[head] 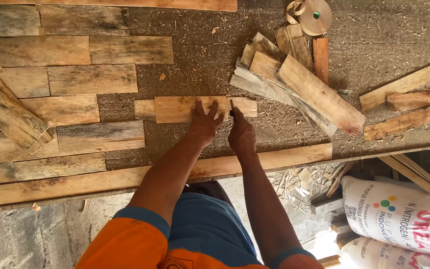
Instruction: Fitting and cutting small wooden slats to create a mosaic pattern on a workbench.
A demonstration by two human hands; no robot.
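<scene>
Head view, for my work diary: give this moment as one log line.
left hand: flat on plank | right hand: holds pencil on plank | offcuts: piled right

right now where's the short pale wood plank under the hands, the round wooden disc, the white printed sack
short pale wood plank (175, 109), head view, left half of its face
round wooden disc (316, 16), head view, near its centre
white printed sack (399, 214), head view, middle of its side

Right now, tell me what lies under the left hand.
The left hand presses flat on a pale wooden plank lying on the rough, chip-strewn board. The plank's surface beneath the palm is hidden. The right hand holds a pencil beside it.
</scene>
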